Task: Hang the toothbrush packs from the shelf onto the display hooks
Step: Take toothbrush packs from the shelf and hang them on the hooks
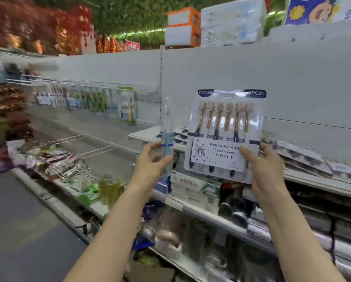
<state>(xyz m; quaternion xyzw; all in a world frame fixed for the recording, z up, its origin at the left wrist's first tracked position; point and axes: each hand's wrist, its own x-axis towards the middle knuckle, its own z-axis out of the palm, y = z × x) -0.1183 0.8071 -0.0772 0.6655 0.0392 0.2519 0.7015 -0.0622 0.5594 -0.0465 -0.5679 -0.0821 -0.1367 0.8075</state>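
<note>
Head view, and both hands are up in front of the shelving. Right hand [262, 165] grips the six-brush YIKOJIFE pack [225, 127] at its lower right edge, thumb across the label, pack upright and facing us. Left hand [152, 159] pinches a slim toothbrush pack [166, 127], edge-on, just left of the big one. Behind the right hand, more packs [301, 154] lie on the shelf [313, 180]. Wire hooks [97, 149] jut out well left of the left hand.
</note>
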